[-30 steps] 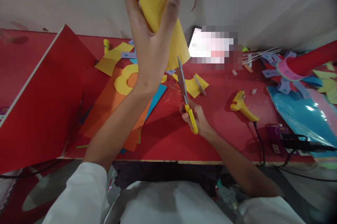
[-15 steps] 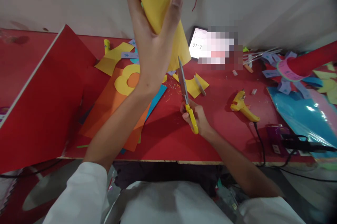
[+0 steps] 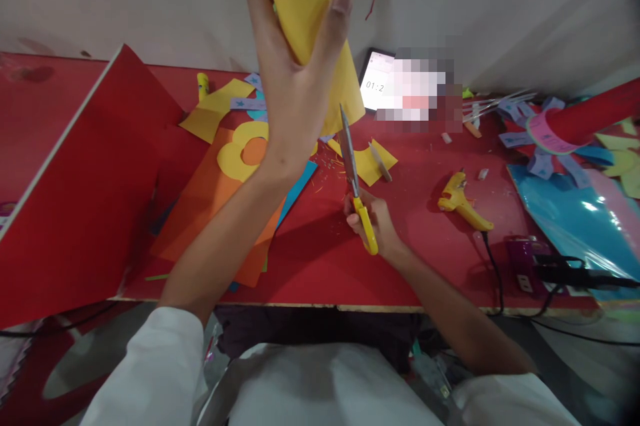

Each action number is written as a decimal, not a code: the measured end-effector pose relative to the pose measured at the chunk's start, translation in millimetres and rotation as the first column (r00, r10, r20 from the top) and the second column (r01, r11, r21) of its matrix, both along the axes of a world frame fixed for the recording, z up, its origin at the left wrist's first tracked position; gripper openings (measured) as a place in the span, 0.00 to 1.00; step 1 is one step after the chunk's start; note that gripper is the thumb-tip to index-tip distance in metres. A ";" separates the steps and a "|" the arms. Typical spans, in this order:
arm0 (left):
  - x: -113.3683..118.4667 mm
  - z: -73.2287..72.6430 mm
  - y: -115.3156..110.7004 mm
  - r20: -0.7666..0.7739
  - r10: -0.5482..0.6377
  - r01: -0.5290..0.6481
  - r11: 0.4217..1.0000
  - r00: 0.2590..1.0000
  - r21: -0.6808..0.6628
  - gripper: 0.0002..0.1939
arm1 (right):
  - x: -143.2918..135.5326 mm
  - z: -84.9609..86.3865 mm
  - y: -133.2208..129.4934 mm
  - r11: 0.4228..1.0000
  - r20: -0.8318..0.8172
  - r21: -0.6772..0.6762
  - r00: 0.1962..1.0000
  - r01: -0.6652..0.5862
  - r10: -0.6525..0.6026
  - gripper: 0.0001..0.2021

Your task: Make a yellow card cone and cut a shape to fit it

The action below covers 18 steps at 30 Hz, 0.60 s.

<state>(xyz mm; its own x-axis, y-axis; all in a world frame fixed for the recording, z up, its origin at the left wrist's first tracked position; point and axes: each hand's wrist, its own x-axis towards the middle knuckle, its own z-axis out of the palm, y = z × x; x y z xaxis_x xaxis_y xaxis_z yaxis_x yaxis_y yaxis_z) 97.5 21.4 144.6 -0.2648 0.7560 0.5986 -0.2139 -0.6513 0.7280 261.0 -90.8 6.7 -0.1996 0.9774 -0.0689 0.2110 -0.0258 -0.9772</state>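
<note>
My left hand (image 3: pixel 297 73) grips a curved sheet of yellow paper (image 3: pixel 303 3), raised above the table, with the thumb on its right side. Lower down, my right hand (image 3: pixel 375 219) is wrapped round the yellow handles of a pair of scissors (image 3: pixel 350 153). The blades point up, their tips at the lower edge of the yellow paper. Below my left wrist, a yellow flower shape with an orange centre (image 3: pixel 254 151) lies on orange paper (image 3: pixel 200 213). Yellow scraps (image 3: pixel 367 163) and small clippings lie behind the scissors.
A red board (image 3: pixel 95 193) stands tilted at the left of the red table (image 3: pixel 320 273). A lit phone (image 3: pixel 377 83) leans at the back. To the right are a yellow glue gun (image 3: pixel 465 203), a red tube (image 3: pixel 610 109) and wrapped blue paper (image 3: pixel 565 213).
My left hand and the yellow paper have shifted slightly to the right. The scissors have moved very slightly right too, still in my right hand.
</note>
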 end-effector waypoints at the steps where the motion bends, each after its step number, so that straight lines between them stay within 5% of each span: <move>1: -0.3 -0.3 0.2 0.009 -0.008 0.008 1.000 1.000 0.004 0.10 | 0.3 -0.3 -0.1 1.000 -0.002 -0.006 1.000 0.000 -0.001 0.39; 10: 0.8 1.7 2.3 0.014 0.001 0.000 0.999 1.000 -0.034 0.12 | -0.2 -2.7 0.6 0.999 0.028 -0.023 0.999 0.039 -0.038 0.38; 14: -2.8 -2.6 10.2 -0.069 -0.033 0.039 0.996 0.997 0.076 0.11 | -1.7 1.7 0.2 1.000 0.038 -0.008 0.999 0.001 -0.001 0.39; 18: -1.6 1.1 5.6 0.005 0.023 -0.023 1.000 1.000 -0.013 0.10 | -5.1 4.1 0.6 0.999 -0.001 0.035 0.999 -0.040 0.040 0.41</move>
